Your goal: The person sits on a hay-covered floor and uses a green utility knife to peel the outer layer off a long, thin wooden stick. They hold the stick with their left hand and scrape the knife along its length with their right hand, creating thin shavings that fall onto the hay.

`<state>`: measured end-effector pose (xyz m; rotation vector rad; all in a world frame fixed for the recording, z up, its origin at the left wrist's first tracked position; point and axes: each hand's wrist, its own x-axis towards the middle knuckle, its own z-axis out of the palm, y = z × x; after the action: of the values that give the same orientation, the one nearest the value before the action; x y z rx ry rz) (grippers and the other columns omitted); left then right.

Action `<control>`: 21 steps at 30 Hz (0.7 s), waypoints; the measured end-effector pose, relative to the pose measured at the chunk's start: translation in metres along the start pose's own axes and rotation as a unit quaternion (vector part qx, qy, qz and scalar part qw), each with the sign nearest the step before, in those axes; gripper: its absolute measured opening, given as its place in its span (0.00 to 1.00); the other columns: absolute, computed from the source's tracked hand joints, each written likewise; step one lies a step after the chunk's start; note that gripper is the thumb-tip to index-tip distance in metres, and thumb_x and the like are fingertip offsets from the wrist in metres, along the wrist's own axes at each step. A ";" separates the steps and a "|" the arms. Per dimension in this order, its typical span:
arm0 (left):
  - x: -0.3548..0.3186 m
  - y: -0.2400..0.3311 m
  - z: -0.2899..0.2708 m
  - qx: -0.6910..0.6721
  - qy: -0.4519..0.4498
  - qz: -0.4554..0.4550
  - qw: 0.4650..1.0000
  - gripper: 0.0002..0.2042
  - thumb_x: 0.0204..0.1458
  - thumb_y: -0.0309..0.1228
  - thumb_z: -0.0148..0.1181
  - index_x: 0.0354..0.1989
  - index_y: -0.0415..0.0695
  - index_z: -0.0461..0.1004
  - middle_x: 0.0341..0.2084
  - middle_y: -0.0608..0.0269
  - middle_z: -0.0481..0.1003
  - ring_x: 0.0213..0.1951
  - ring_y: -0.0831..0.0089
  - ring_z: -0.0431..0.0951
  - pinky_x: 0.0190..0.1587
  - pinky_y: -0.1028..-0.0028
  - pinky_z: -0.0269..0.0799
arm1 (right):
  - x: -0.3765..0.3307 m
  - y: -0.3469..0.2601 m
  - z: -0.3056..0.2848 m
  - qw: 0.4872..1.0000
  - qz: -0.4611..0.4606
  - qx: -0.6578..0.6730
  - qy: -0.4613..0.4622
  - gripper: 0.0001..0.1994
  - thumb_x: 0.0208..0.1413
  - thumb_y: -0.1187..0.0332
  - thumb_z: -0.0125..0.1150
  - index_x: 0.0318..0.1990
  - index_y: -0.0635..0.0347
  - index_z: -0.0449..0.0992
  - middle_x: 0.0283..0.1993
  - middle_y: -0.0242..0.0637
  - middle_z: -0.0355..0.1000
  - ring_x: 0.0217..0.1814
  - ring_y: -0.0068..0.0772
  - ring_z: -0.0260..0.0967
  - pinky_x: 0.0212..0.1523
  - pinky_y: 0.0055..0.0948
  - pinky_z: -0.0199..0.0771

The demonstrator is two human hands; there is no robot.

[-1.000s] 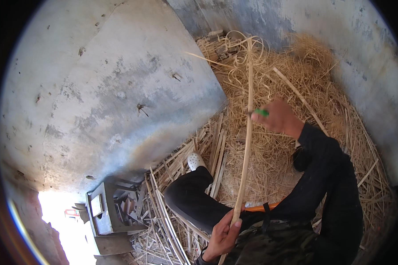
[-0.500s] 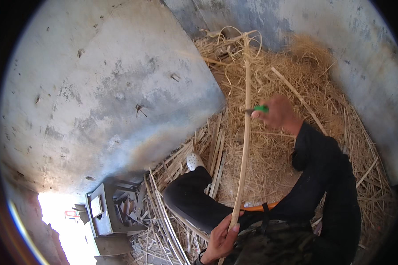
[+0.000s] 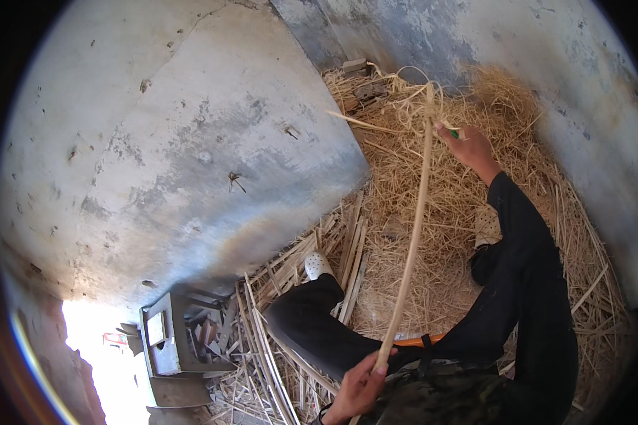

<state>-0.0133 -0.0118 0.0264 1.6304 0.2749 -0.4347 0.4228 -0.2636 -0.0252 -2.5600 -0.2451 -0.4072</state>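
A long pale wooden strip [image 3: 412, 262], which looks like split bamboo, runs from my lap to the far end of the shavings heap and bows slightly. My left hand [image 3: 361, 388] is closed round its near part, thumb on top. Close to the strip's far end, my right hand [image 3: 473, 150] is closed on a knife with a green handle [image 3: 454, 133]; its blade is mostly hidden beside the strip. Thin curled shavings [image 3: 409, 106] cluster around that far end.
Shavings [image 3: 446, 205] cover the floor between my legs. Long split strips [image 3: 266, 347] lie to the left, near a grey wooden stool-like frame [image 3: 184, 333]. Concrete walls [image 3: 191, 134] stand at left and right. A brick-like block [image 3: 354, 65] sits at the far corner.
My right hand with the knife has moved away from me along the strip, toward its far end. The strip's far end has swung right. My left hand keeps its hold.
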 end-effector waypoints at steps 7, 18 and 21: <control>0.026 0.009 0.002 -0.051 -0.012 0.023 0.998 0.22 0.64 0.36 0.45 0.62 0.35 0.61 0.15 0.78 0.61 0.15 0.89 0.59 0.19 0.85 0.51 | -0.087 -0.061 0.020 0.885 -0.109 0.389 -0.230 0.29 0.61 0.40 0.47 0.18 0.53 0.62 0.14 0.21 0.49 0.12 0.18 0.43 0.15 0.27 0.48; 0.117 0.012 -0.002 -0.312 -0.118 0.023 0.942 0.23 0.63 0.35 0.47 0.63 0.36 0.57 0.16 0.68 0.66 0.11 0.83 0.60 0.17 0.81 0.59 | -0.107 -0.095 0.035 0.766 0.032 0.526 -0.367 0.24 0.60 0.43 0.54 0.21 0.51 0.65 0.14 0.22 0.53 0.13 0.16 0.48 0.15 0.24 0.52; 0.126 0.014 -0.012 -0.271 -0.073 0.014 0.960 0.21 0.65 0.30 0.44 0.64 0.38 0.57 0.14 0.71 0.61 0.10 0.85 0.56 0.16 0.82 0.57 | -0.107 -0.095 0.020 0.905 -0.117 0.298 -0.279 0.33 0.51 0.30 0.52 0.16 0.54 0.70 0.12 0.27 0.57 0.13 0.25 0.58 0.16 0.29 0.58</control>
<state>0.1070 -0.0110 -0.0155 1.0589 0.2343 -0.4113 0.3038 -0.1832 -0.0318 -1.9764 -0.7617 0.3032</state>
